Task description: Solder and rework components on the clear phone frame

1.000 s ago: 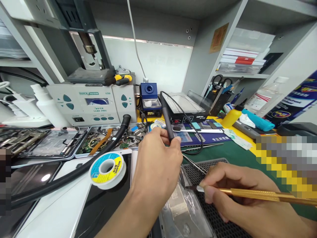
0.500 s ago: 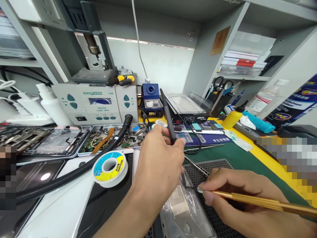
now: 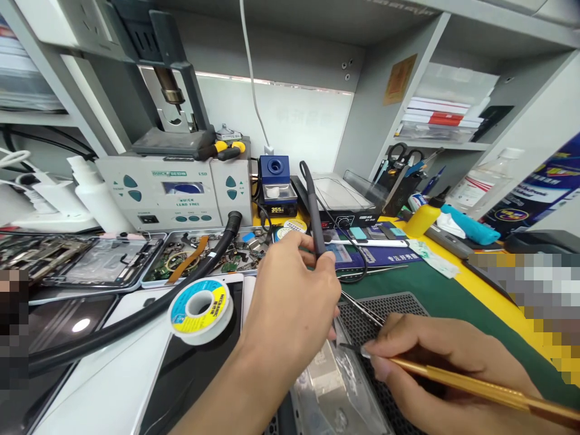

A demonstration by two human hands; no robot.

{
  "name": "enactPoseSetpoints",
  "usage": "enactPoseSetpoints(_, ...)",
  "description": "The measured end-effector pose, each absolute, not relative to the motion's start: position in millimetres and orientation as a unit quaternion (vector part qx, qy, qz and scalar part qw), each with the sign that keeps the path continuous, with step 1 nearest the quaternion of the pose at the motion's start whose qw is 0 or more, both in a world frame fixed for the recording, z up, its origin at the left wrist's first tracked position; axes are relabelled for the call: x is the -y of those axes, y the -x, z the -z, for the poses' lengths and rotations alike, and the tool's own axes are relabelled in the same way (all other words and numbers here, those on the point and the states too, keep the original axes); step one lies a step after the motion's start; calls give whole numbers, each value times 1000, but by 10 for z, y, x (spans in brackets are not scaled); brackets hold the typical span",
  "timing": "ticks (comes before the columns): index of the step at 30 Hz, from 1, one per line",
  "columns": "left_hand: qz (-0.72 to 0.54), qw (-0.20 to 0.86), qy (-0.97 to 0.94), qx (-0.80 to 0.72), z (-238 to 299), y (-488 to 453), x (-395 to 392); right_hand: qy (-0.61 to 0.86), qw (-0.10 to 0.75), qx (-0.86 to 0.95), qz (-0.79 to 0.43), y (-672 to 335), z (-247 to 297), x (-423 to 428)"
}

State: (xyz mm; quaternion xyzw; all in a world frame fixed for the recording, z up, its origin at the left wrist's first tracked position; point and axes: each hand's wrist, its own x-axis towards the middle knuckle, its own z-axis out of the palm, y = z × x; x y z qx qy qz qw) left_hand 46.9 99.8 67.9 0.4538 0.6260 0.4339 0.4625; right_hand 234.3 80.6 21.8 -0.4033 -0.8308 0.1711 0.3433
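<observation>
My left hand (image 3: 294, 290) is closed round the black handle of a soldering iron (image 3: 316, 217); its cord leaves the upper end. The iron's tip is hidden below the hand. Between my right finger and thumb is a slim gold-handled scalpel-like tool (image 3: 471, 383), its dark narrow end pointing left. My right hand (image 3: 448, 362) is closed on it, low on the right. Silver tweezers (image 3: 360, 305) span the gap between both hands; which hand bears them, if either, I cannot tell. Beneath lies a flat metal-and-clear part (image 3: 333, 383) on a black perforated mat (image 3: 403, 305).
Left of my forearm, a solder spool (image 3: 222, 317) rests on a dark-screened device. A thick black hose (image 3: 136, 326) curves from the grey hot-air station (image 3: 176, 190). Behind are a tray of small parts (image 3: 158, 275), a blue soldering station (image 3: 275, 181) and a yellow bottle (image 3: 422, 219).
The upper end of the soldering iron has swung slightly right. My right hand has dropped a little, and the gold tool's rear end now tilts lower.
</observation>
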Motion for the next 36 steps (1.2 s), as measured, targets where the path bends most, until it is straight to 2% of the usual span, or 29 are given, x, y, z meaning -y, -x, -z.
enactPoseSetpoints(9,-431,468,-440,-633,-657,-485,-1021,338,347,861,-154,-2325,-178,-808)
enactPoseSetpoints(26,-421,448,-450,-648,-604,-466,-1027,349,338,862,-142,-2358,-179,-772)
enactPoseSetpoints(36,-424,457,-439,-647,-602,-480,-1041,319,375,862,-119,-2300,-214,-812)
